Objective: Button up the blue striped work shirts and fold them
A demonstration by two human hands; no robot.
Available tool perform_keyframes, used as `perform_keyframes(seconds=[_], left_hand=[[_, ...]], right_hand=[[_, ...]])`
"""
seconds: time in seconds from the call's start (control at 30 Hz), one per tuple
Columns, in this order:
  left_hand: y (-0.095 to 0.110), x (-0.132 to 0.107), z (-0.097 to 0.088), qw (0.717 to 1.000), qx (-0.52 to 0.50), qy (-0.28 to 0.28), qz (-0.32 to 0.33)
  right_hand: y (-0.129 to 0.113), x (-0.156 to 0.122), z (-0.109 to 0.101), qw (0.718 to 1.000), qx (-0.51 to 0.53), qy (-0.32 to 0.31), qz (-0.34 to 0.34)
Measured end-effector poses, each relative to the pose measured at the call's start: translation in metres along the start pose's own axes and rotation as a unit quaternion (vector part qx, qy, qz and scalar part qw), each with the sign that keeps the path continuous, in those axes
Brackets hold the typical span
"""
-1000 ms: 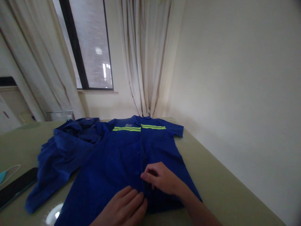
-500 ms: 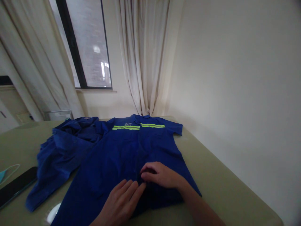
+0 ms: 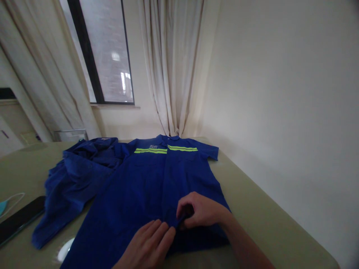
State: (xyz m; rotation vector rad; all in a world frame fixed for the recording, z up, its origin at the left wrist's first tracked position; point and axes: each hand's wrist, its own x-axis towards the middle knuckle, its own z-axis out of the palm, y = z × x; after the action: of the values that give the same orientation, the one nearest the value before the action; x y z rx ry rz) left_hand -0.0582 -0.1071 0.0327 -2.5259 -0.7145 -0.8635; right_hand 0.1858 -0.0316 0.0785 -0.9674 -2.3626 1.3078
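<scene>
A blue short-sleeved work shirt [image 3: 146,186] with yellow-green reflective stripes across the chest lies flat on the table, collar away from me. My right hand [image 3: 200,211] is closed in a pinch on the shirt's front edge near the hem. My left hand [image 3: 148,244] lies flat on the cloth just left of it, fingers stretched out and pressing down beside the front opening.
A second crumpled blue garment [image 3: 75,175] lies to the left of the shirt. A dark phone [image 3: 19,220] and a teal face mask [image 3: 7,203] lie near the table's left edge. The olive table [image 3: 266,224] meets a wall on the right; curtains and a window stand behind.
My right hand has shifted slightly right and closed tighter, lifting a bit of the front edge. My left hand has slid up beside it.
</scene>
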Motion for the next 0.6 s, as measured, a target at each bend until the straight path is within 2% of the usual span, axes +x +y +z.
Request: perform_keyframes(seconds=[0.1,0.23,0.3,0.4,0.5,0.6], left_hand=[[-0.009,-0.005,-0.004,0.998,-0.053,-0.001,-0.037],[-0.021,-0.004,-0.017,0.998,-0.048,0.017,0.021],[-0.018,-0.001,-0.019,0.998,-0.027,0.046,0.039],[-0.010,0.004,-0.018,0.997,0.000,0.061,0.039],[-0.005,0.008,-0.016,0.999,-0.016,0.037,0.019],[-0.003,0.009,-0.014,0.999,-0.024,0.019,0.015]], right_hand=[[-0.001,0.003,0.007,0.999,0.035,0.024,-0.014],[-0.006,0.005,0.014,0.996,0.051,0.061,-0.037],[-0.009,0.005,0.017,0.996,0.037,0.050,-0.059],[-0.011,0.004,0.020,0.996,0.005,0.031,-0.082],[-0.012,0.001,0.018,0.997,0.005,0.032,-0.065],[-0.014,0.000,0.014,0.999,0.022,0.002,-0.041]])
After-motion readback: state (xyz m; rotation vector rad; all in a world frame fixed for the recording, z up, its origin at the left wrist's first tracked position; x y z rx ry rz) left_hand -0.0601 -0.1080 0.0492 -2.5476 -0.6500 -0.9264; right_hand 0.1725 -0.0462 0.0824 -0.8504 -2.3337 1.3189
